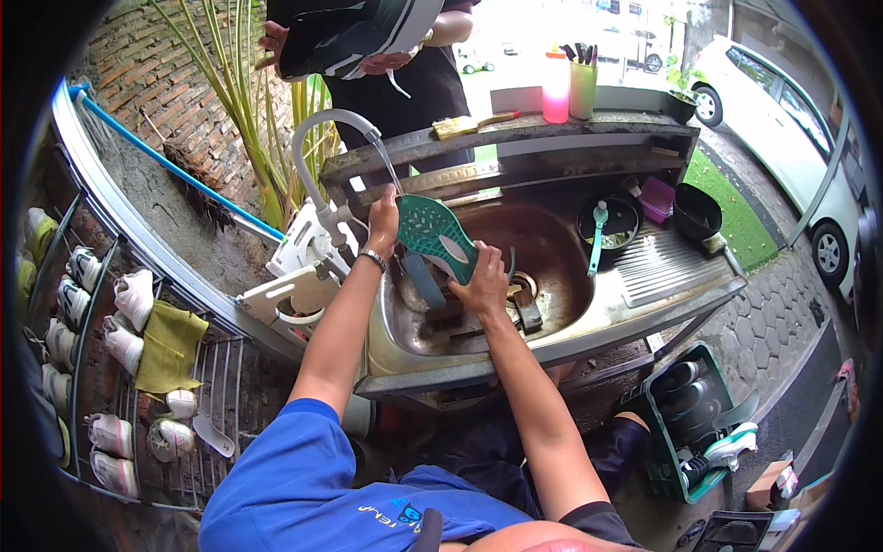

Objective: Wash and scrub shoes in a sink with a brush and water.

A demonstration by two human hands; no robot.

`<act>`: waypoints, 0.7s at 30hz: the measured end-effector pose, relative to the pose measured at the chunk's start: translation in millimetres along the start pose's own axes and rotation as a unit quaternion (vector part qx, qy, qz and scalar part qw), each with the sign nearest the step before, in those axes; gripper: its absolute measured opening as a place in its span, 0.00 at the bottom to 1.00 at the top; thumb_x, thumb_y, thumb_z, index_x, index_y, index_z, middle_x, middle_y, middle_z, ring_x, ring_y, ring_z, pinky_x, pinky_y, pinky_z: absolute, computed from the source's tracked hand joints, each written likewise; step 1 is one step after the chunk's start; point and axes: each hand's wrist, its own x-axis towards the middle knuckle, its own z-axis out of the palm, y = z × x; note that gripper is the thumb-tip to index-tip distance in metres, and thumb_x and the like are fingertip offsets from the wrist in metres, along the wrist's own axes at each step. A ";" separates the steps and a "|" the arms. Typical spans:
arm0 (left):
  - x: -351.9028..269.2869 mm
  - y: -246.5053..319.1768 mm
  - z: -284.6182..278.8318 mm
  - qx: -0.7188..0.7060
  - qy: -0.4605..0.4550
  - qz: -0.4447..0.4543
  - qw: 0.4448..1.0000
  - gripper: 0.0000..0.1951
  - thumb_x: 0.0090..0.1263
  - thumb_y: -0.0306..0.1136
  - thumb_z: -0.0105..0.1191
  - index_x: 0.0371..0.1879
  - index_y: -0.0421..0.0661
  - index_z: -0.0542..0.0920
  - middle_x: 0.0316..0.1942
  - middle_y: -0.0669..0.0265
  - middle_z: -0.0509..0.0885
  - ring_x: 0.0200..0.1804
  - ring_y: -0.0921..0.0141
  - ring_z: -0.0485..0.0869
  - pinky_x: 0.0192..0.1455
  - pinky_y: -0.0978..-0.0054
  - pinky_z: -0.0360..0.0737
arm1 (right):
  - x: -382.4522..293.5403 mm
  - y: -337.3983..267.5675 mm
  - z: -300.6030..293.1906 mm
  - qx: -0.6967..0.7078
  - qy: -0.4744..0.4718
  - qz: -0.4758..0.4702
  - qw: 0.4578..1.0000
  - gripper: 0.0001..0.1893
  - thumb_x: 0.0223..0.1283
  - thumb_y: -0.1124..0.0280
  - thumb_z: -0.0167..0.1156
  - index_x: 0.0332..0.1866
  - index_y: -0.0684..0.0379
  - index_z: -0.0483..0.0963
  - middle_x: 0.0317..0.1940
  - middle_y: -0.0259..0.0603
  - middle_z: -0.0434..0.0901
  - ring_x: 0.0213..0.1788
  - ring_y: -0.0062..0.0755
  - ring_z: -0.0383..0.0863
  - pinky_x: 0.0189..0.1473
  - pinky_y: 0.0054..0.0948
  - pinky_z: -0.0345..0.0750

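Both my hands hold a shoe by its ends, with the green patterned outsole (429, 228) turned up toward me. My left hand (383, 222) grips the end beneath the faucet, and my right hand (484, 283) grips the end nearer to me. Water runs from the curved grey faucet (303, 141) onto or just beside the far end of the sole. Below lies the metal sink basin (566, 303), holding a wooden-backed brush (528, 309) and other items partly hidden by my hands.
Right of the basin are a black bowl (626, 238) with a green-handled brush (597, 231) across its rim, and a purple container (657, 199). A paintbrush (469, 126) and a bottle (556, 90) top the back ledge. Across it, a person holds a black bag-like item (338, 38). Shoe racks (221, 366) stand left.
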 end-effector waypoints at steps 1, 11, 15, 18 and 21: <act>-1.4 -3.3 7.0 0.000 -0.005 0.000 1.000 0.33 0.82 0.61 0.44 0.48 0.38 0.87 0.41 0.55 0.89 0.45 0.63 0.84 0.53 0.64 0.77 | -0.5 2.9 -0.1 0.000 -0.003 0.009 1.000 0.50 0.40 0.57 0.81 0.71 0.53 0.61 0.61 0.48 0.69 0.59 0.57 0.77 0.53 0.55 0.79; -41.1 22.1 42.5 -0.145 0.096 -0.011 0.985 0.34 0.75 0.66 0.53 0.27 0.39 0.78 0.27 0.67 0.74 0.35 0.72 0.72 0.42 0.63 0.70 | -6.0 7.1 1.6 0.071 -0.058 0.019 0.996 0.49 0.44 0.54 0.78 0.71 0.58 0.59 0.60 0.52 0.70 0.57 0.62 0.79 0.54 0.54 0.81; -36.3 19.0 46.9 -0.147 0.127 0.009 0.981 0.35 0.75 0.67 0.54 0.25 0.39 0.82 0.22 0.69 0.72 0.29 0.72 0.69 0.35 0.63 0.68 | -6.9 5.1 2.2 0.029 -0.042 0.007 0.999 0.50 0.44 0.54 0.78 0.71 0.59 0.59 0.60 0.52 0.70 0.55 0.60 0.79 0.53 0.52 0.81; -36.0 19.0 57.5 -0.068 0.151 0.011 0.986 0.37 0.78 0.64 0.50 0.27 0.33 0.84 0.18 0.62 0.75 0.25 0.64 0.72 0.34 0.55 0.70 | -7.3 11.0 1.9 0.006 -0.002 0.005 1.000 0.51 0.43 0.55 0.80 0.71 0.59 0.59 0.60 0.52 0.69 0.55 0.60 0.78 0.53 0.52 0.81; -30.3 17.8 64.2 -0.032 0.153 0.058 0.986 0.37 0.78 0.63 0.49 0.31 0.31 0.84 0.23 0.51 0.82 0.28 0.57 0.79 0.38 0.51 0.72 | -3.4 14.0 4.8 0.001 0.011 0.023 1.000 0.52 0.40 0.58 0.81 0.71 0.59 0.59 0.60 0.54 0.69 0.58 0.61 0.77 0.55 0.53 0.79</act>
